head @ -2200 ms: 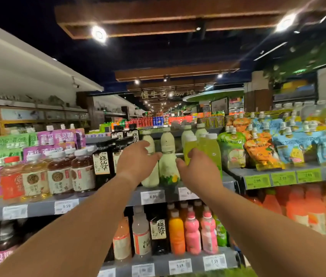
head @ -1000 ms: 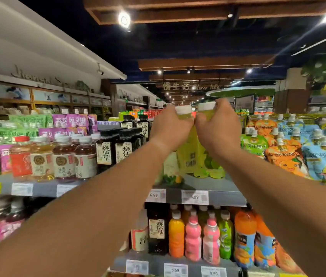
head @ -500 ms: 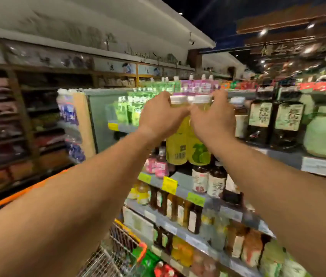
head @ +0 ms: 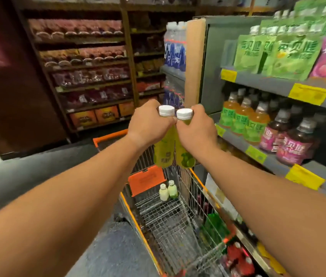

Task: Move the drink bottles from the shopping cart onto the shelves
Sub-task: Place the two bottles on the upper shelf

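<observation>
— Both arms are out in front. The left hand [head: 150,124] is curled round the neck of a yellow-green bottle [head: 164,150], white cap up, barcode facing us.

— And the right hand [head: 196,129]?

— Same grip on a second green bottle [head: 185,154], fingers wrapped just under the cap. The two bottles hang side by side, touching or nearly so, caps level with each other.

— Where are they hanging?

— In the air, above the far end of the shopping cart [head: 144,234], the wire one with orange trim. Neither bottle touches the cart or any shelf.

— Anything in the basket?

— Two small pale bottles [head: 168,190] standing upright together at the far end, below the orange flap. At the near right corner something green, too blurred to name.

— And the shelves?

— On the right, grey shelves [head: 278,84] with yellow price tags. The upper one carries green and purple pouches [head: 294,54]; below stand orange-filled bottles with green labels [head: 242,118], and dark ones with pink labels [head: 294,144] just beside them.
</observation>
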{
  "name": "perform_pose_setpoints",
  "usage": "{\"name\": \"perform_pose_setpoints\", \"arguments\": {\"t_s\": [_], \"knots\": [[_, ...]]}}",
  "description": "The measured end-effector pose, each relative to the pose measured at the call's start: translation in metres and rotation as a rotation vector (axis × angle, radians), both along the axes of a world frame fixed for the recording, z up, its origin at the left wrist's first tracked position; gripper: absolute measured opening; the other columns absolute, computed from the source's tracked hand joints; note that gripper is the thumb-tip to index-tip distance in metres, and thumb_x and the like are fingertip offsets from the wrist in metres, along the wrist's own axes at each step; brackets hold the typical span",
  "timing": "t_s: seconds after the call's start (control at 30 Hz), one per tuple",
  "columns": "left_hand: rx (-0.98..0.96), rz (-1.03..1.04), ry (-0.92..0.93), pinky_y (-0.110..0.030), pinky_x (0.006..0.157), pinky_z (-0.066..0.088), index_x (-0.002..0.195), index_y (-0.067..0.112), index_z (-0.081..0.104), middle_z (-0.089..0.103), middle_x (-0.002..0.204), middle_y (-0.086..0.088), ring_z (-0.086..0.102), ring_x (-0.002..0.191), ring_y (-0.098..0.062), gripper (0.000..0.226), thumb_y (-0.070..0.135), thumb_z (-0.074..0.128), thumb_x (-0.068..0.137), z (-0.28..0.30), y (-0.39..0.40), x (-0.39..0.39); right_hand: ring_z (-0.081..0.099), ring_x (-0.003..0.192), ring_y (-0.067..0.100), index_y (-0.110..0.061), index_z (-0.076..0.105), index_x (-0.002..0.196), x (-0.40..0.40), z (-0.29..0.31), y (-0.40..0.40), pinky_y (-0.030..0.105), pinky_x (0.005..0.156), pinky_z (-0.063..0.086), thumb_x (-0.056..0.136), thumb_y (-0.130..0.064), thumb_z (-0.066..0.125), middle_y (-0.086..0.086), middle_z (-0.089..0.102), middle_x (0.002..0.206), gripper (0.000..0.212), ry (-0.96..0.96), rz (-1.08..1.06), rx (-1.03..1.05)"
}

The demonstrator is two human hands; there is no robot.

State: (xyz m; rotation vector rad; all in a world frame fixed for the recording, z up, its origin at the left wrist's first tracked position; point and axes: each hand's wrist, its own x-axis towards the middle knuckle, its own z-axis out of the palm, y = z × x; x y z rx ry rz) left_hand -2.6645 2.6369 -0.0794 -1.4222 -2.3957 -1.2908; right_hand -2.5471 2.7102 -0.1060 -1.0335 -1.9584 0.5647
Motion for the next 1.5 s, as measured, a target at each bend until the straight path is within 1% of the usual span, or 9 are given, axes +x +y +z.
{"name": "perform_pose_setpoints", "arguments": {"t_s": [0.37, 0.53, 0.7, 0.83, 0.97, 1.17, 1.27, 1.4, 1.5], "knots": [[-0.254, 0.272, -0.225, -0.033, 0.063, 0.036, 0.091, 0.021, 0.046, 0.061, 0.086, 0.000, 0.061, 0.087, -0.031, 0.048, 0.052, 0.078, 0.072, -0.177, 0.096, -0.129, 0.062, 0.091, 0.039, -0.018, 0.048, 0.111, -0.150, -0.166, 0.125, 0.043, 0.071, 0.051, 0.084, -0.034, 0.065, 0.015, 0.067, 0.100, 0.036, -0.219, 0.249, -0.210], [-0.353, 0.352, -0.391, -0.030, 0.062, 0.038, 0.095, 0.019, 0.047, 0.062, 0.087, -0.003, 0.060, 0.082, -0.029, 0.045, 0.045, 0.078, 0.076, -0.288, 0.124, -0.164, 0.060, 0.081, 0.036, -0.018, 0.046, 0.108, -0.188, -0.275, 0.150, 0.036, 0.057, 0.038, 0.087, -0.033, 0.065, 0.009, 0.062, 0.087, 0.032, -0.325, 0.344, -0.286], [-0.450, 0.453, -0.481, -0.033, 0.070, 0.044, 0.107, 0.015, 0.052, 0.069, 0.103, -0.013, 0.064, 0.096, -0.037, 0.031, 0.025, 0.070, 0.083, -0.424, 0.149, -0.197, 0.064, 0.089, 0.035, -0.017, 0.049, 0.116, -0.230, -0.408, 0.172, 0.042, 0.071, 0.051, 0.085, -0.027, 0.070, 0.012, 0.069, 0.097, 0.038, -0.411, 0.433, -0.413], [-0.509, 0.495, -0.542, -0.034, 0.068, 0.044, 0.119, 0.014, 0.051, 0.069, 0.100, -0.011, 0.065, 0.094, -0.036, 0.036, 0.019, 0.065, 0.086, -0.539, 0.166, -0.226, 0.056, 0.075, 0.028, -0.023, 0.044, 0.098, -0.264, -0.527, 0.183, 0.027, 0.061, 0.029, 0.085, -0.019, 0.066, -0.004, 0.052, 0.071, 0.026, -0.494, 0.416, -0.460], [-0.548, 0.491, -0.580, -0.038, 0.084, 0.047, 0.132, 0.008, 0.047, 0.068, 0.109, -0.017, 0.062, 0.105, -0.039, 0.050, 0.021, 0.065, 0.088, -0.623, 0.182, -0.245, 0.060, 0.079, 0.035, -0.010, 0.050, 0.107, -0.283, -0.615, 0.197, 0.032, 0.059, 0.032, 0.084, -0.017, 0.066, 0.012, 0.061, 0.080, 0.028, -0.543, 0.419, -0.414], [-0.556, 0.530, -0.670, -0.040, 0.083, 0.049, 0.117, 0.008, 0.051, 0.066, 0.111, -0.019, 0.061, 0.105, -0.039, 0.037, 0.020, 0.068, 0.087, -0.670, 0.193, -0.258, 0.061, 0.106, 0.032, -0.007, 0.031, 0.145, -0.311, -0.658, 0.215, 0.033, 0.074, 0.042, 0.093, -0.026, 0.057, 0.014, 0.062, 0.118, 0.060, -0.775, 0.354, -0.316], [-0.538, 0.544, -0.663, -0.036, 0.077, 0.046, 0.117, 0.010, 0.050, 0.067, 0.108, -0.018, 0.062, 0.101, -0.037, 0.040, 0.023, 0.071, 0.085, -0.670, 0.194, -0.263, 0.061, 0.107, 0.032, -0.009, 0.039, 0.137, -0.322, -0.655, 0.214, 0.033, 0.081, 0.043, 0.093, -0.018, 0.055, 0.015, 0.062, 0.118, 0.047, -0.677, 0.293, -0.382], [-0.522, 0.531, -0.668, -0.033, 0.073, 0.044, 0.114, 0.012, 0.052, 0.068, 0.105, -0.015, 0.063, 0.098, -0.036, 0.034, 0.022, 0.069, 0.085, -0.667, 0.190, -0.255, 0.057, 0.082, 0.029, -0.013, 0.040, 0.110, -0.320, -0.646, 0.207, 0.026, 0.060, 0.034, 0.090, -0.014, 0.053, 0.009, 0.055, 0.093, 0.024, -0.679, 0.287, -0.431], [-0.546, 0.523, -0.654, -0.032, 0.077, 0.046, 0.115, 0.013, 0.054, 0.068, 0.107, -0.013, 0.063, 0.099, -0.033, 0.033, 0.021, 0.066, 0.086, -0.654, 0.191, -0.258, 0.054, 0.089, 0.027, -0.011, 0.039, 0.111, -0.320, -0.635, 0.206, 0.022, 0.065, 0.032, 0.089, -0.015, 0.055, 0.012, 0.056, 0.105, 0.027, -0.721, 0.333, -0.363]]}}
